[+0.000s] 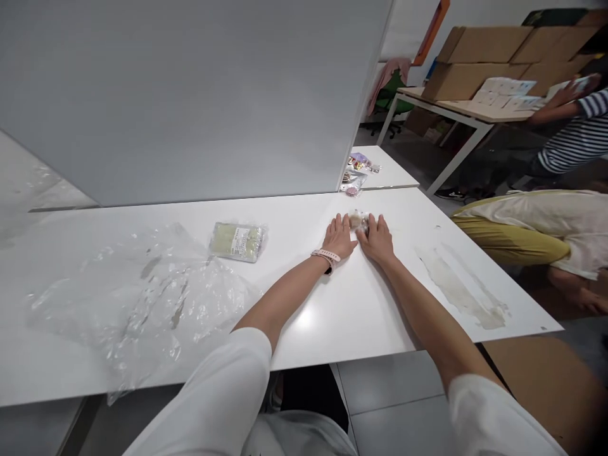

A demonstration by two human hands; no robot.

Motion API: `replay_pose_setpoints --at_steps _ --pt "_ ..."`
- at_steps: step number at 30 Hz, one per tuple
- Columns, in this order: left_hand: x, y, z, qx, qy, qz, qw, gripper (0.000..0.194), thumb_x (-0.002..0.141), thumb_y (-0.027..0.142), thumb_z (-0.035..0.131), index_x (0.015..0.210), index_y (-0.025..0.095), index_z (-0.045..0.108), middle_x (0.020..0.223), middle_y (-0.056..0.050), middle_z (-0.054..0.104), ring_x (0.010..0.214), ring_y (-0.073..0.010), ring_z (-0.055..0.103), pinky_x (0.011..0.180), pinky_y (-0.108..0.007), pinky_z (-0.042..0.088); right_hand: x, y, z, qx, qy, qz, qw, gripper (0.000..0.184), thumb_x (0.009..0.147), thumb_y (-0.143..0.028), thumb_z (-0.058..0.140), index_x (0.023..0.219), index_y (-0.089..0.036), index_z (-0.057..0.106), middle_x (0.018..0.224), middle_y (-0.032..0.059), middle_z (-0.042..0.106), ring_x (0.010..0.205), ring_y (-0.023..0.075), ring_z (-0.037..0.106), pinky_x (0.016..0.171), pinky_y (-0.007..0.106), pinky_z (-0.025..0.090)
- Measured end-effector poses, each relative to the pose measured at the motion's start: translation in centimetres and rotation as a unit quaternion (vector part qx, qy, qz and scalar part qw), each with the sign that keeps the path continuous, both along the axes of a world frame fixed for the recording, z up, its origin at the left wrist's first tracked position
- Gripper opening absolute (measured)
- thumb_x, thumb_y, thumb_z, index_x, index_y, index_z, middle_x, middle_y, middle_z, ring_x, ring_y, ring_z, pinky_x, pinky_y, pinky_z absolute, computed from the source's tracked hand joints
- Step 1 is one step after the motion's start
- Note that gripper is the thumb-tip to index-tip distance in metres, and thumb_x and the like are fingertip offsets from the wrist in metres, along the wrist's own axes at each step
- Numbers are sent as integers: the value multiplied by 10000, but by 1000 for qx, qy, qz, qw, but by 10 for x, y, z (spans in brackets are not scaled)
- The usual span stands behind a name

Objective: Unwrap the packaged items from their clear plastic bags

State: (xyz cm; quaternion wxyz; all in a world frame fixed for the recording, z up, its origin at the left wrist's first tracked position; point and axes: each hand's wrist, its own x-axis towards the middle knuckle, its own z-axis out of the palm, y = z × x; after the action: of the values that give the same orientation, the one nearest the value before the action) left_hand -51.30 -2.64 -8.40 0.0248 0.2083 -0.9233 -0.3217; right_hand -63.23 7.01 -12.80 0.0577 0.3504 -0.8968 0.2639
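Note:
Both of my arms reach forward over the white table (304, 329). My left hand (338, 237) lies palm down with its fingers stretched out, and a pink watch band (325, 256) circles its wrist. My right hand (378, 239) is also flat, fingers extended, beside it. Just beyond and between the fingertips is a small clear packet (357, 220) with something beige inside. The fingers seem to touch its two ends, and its exact kind is too small to tell. Left of my hands lies a plastic-wrapped green pack (237, 241) with a white label.
A crumpled clear plastic sheet (190, 297) spreads across the table's left part. A grey panel (190, 101) rises along the back edge. Small packets (358, 166) lie on the far table section. At right are a crouching person (522, 228), another in stripes (579, 136) and cardboard boxes (479, 57).

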Motion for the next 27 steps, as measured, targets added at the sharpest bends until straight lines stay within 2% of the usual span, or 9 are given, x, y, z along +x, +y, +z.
replay_pose_setpoints --at_steps 2,4,6,8,11,14,18,23,27 --pt "12 1 7 -27 -5 -11 1000 895 895 270 565 1603 78 53 1674 -216 -85 1555 -333 -85 1266 -500 18 -13 -29 12 -31 -19 -58 998 727 951 -448 469 1523 -29 311 1582 336 256 1483 423 269 1133 601 295" --pt "52 6 15 -77 11 -74 994 838 897 276 582 1600 136 147 1685 -195 -13 1555 -332 -92 1252 -546 -28 -13 -48 22 -64 4 -91 994 735 983 -452 411 1543 -3 254 1611 334 166 1515 422 170 1153 628 213" --pt "113 13 22 -129 35 -153 979 739 919 339 586 1572 205 267 1692 -152 71 1557 -321 -95 1241 -577 -44 4 -55 26 -100 75 -48 991 683 1007 -441 365 1551 -38 272 1636 282 150 1528 380 123 1169 615 153" --pt "183 16 27 -169 29 -180 969 696 935 389 583 1558 231 316 1693 -133 85 1560 -310 -87 1239 -586 -36 35 -57 27 -127 140 61 980 601 1011 -418 373 1526 -109 361 1629 225 233 1512 343 178 1168 585 178" --pt "279 10 26 -187 -47 -123 973 623 993 478 476 1562 274 329 1686 -118 132 1566 -325 -11 1219 -644 3 102 -66 26 -120 132 229 957 519 988 -399 420 1468 -204 453 1582 165 357 1461 339 301 1126 575 286" --pt "347 -13 15 -195 -119 -22 973 611 1026 526 356 1579 270 310 1677 -112 183 1561 -339 69 1214 -648 69 170 -97 28 -100 73 343 931 508 972 -463 452 1428 -246 504 1564 135 394 1417 326 367 1106 534 351" --pt "418 -69 3 -219 -139 63 964 578 1052 461 255 1587 247 291 1672 -73 226 1562 -248 137 1251 -515 105 226 -156 37 -51 -34 353 934 676 901 -608 527 1490 -289 435 1634 129 262 1436 383 313 1082 569 373" --pt "477 -138 20 -264 -145 176 937 516 1031 379 279 1505 263 448 1615 -65 376 1541 -265 224 1228 -561 133 239 -181 40 -2 -110 321 941 755 813 -517 628 1483 -233 425 1488 153 453 1347 370 401 1069 539 397" --pt "450 -141 38 -343 -53 334 876 410 951 254 432 1304 222 638 1570 -110 438 1533 -346 195 1197 -654 91 239 -143 31 -77 -67 288 952 581 834 -404 595 1380 -213 536 1295 138 570 1205 335 487 1016 503 435"
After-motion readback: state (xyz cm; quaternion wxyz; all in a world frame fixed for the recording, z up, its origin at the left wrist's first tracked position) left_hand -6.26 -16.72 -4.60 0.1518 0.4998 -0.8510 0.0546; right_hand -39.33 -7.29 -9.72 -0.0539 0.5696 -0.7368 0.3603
